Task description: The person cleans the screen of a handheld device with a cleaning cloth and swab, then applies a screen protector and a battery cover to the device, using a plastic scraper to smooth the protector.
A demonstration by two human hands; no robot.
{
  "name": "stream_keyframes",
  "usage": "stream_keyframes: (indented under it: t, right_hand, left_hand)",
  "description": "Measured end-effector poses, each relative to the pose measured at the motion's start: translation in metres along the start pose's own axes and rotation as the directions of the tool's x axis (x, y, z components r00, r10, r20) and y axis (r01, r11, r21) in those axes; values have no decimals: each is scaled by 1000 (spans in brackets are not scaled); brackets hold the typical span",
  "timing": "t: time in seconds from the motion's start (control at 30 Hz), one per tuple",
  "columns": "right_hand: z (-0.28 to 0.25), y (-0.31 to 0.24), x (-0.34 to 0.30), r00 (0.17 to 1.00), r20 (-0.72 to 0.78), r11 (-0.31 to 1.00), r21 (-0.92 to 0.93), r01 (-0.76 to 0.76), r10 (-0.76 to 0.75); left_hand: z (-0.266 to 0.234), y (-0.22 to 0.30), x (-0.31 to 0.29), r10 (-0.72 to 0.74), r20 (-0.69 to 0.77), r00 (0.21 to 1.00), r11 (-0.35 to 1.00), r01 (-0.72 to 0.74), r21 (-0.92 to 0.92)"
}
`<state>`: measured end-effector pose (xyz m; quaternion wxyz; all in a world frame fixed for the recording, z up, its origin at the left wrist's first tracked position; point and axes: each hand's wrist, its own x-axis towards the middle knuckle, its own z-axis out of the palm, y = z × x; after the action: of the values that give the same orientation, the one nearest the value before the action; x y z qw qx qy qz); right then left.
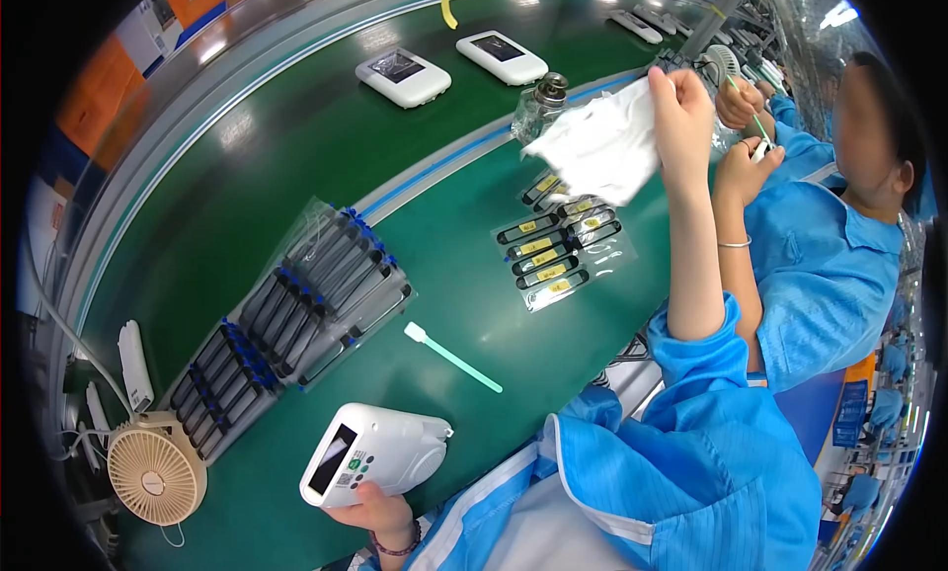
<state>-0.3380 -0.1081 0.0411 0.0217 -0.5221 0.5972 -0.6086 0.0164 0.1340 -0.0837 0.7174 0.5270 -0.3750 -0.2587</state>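
Note:
My left hand (380, 514) grips the lower edge of a white handheld device (403, 452) with a dark screen and several small buttons, tilted just over the green table. Raised at the right, my right hand (683, 122) pinches one corner of a crumpled white cloth (604, 148), which hangs down to the left. Its lower edge partly covers a clear sheet of black strips with yellow labels (538, 247). A green-handled swab (454, 358) with a white head lies on the table between the device and those strips.
Trays of black strips with blue tips (296, 309) lie at the left, near a beige fan (156, 472). White devices (403, 77) rest on the green conveyor beyond a metal rail. A small metal-topped bottle (551, 89) stands by the rail. A co-worker (825, 245) at right holds a green swab.

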Motion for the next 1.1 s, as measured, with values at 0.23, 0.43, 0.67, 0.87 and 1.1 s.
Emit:
stream_keyframes:
  t: [0.23, 0.43, 0.67, 0.87, 1.1]
  right_hand:
    - [50, 32, 8, 829, 255, 783, -279, 556, -497]
    - [53, 45, 13, 681, 337, 628, -266, 731, -650]
    - [16, -19, -27, 947, 187, 930, 311, 195, -260]
    - [2, -112, -131, 426, 605, 729, 640, 244, -673]
    - [27, -130, -148, 181, 485, 517, 812, 272, -856]
  left_hand:
    - [7, 5, 3, -56, -5, 998, 997, 55, -56]
    - [6, 7, 0, -10, 68, 998, 1000, 10, 5]
    - [20, 23, 12, -94, 191, 977, 995, 98, -13]
    - [45, 47, 34, 121, 396, 910, 982, -52, -182]
    - [50, 54, 38, 260, 470, 844, 966, -235, -111]
